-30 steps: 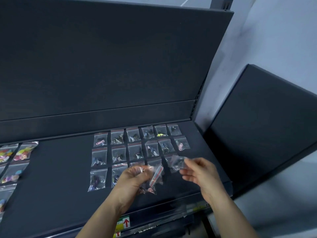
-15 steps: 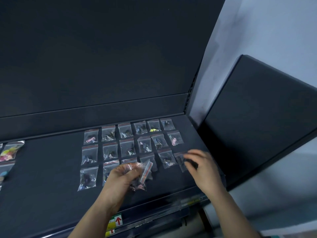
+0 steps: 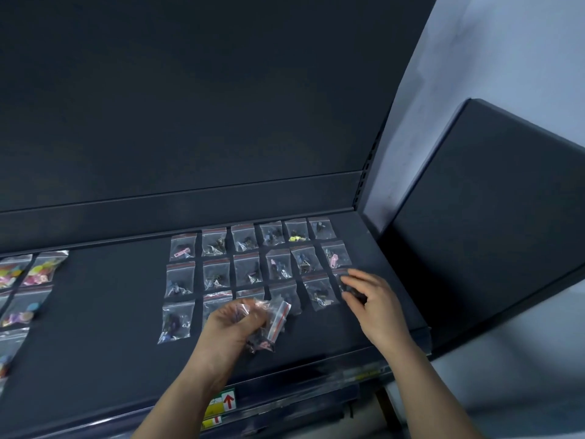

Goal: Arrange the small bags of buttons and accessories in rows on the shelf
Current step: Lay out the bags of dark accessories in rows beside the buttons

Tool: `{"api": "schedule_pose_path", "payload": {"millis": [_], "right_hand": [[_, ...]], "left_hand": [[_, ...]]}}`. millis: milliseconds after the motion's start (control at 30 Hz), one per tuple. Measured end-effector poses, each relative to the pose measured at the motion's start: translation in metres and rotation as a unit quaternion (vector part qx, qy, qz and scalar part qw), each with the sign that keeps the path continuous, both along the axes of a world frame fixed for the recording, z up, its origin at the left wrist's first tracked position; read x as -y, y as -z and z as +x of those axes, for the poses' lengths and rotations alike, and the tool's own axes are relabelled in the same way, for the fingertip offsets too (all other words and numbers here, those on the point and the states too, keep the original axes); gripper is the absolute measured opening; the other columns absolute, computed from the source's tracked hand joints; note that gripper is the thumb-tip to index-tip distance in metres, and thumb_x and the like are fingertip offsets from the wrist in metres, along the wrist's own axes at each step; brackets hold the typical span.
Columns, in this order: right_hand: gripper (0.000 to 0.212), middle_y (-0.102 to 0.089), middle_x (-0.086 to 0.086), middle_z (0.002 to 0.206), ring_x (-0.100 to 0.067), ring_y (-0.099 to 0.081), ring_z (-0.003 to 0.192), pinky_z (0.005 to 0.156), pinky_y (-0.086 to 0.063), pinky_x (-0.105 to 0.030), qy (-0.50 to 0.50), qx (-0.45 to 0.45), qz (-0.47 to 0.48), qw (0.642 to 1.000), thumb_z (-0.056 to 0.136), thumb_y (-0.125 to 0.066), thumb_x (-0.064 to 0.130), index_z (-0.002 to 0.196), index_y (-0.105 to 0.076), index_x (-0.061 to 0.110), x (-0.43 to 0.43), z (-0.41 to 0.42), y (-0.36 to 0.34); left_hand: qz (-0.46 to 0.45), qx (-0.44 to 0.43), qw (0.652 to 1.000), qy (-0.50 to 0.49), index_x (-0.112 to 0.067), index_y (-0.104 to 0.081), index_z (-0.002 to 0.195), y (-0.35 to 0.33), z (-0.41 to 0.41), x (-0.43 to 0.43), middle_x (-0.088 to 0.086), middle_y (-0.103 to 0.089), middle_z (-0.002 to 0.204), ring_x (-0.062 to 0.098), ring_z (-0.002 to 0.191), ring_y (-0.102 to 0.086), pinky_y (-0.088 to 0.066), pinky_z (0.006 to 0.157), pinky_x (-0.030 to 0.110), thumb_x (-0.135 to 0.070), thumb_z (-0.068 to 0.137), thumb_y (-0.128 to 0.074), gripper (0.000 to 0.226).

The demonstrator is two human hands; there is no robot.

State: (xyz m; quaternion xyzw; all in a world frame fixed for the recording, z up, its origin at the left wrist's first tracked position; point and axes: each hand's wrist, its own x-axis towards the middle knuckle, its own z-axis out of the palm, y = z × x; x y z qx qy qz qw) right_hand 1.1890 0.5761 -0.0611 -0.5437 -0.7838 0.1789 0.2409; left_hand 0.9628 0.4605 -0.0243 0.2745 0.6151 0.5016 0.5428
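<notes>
1. The bag (image 3: 340, 274) at the right end of the near row is almost wholly covered by the right hand (image 3: 375, 301). Only a corner with its red strip shows. The bent fingers lie on it, but I cannot tell whether they pinch it or only press it down.
2. The left hand (image 3: 226, 326) hides parts of three near-row bags behind it.
3. Larger bags of coloured buttons (image 3: 41, 269) at the far left are cut off by the frame edge.
4. The contents of the small bags are dark and too small to name. A few show pink or yellow pieces.
5. The small bags (image 3: 247, 269) are clear, with red zip strips. They lie flat on the dark shelf (image 3: 110, 312) in three rows of six, right of centre.
6. The left hand clenches a crumpled bunch of bags (image 3: 273, 323), held just above the shelf's near part.
</notes>
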Motion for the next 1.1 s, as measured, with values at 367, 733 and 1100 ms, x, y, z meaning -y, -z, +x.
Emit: {"api": "schedule_pose_path", "payload": {"millis": [367,733,1100], "right_hand": [[0.015,-0.072,-0.001,0.08,-0.011,-0.065,0.073,0.073,-0.054,-0.023,-0.124,-0.227,-0.299,0.918,0.078,-0.077,0.028,0.083,-0.072,0.014,0.077,-0.083,-0.063],[0.007,-0.073,-0.007,0.085,-0.022,-0.071,0.082,0.076,-0.058,-0.03,-0.05,-0.344,-0.318,0.882,0.092,-0.056,0.002,0.088,-0.061,0.004,0.094,-0.135,-0.062],[0.011,-0.073,0.001,0.086,-0.016,-0.068,0.082,0.078,-0.056,-0.029,-0.166,-0.225,-0.293,0.915,0.093,-0.055,0.007,0.096,-0.062,0.015,0.115,-0.193,-0.053]], "left_hand": [[0.049,-0.043,0.995,-0.073,0.003,-0.061,0.091,-0.01,-0.015,0.027,0.02,-0.07,0.072,0.029,0.061,-0.064,-0.059,0.061,0.037,-0.002,0.086,-0.065,0.009],[0.016,-0.043,0.997,-0.069,0.005,-0.06,0.092,-0.016,-0.083,0.073,0.021,-0.073,0.088,0.041,0.074,-0.068,-0.058,0.067,0.043,-0.017,0.072,-0.077,0.034],[-0.025,-0.057,0.998,0.024,-0.011,-0.071,0.096,-0.024,-0.127,0.105,0.009,-0.075,0.079,0.025,0.07,-0.073,-0.053,0.055,0.027,-0.026,0.063,-0.082,0.038]]}}
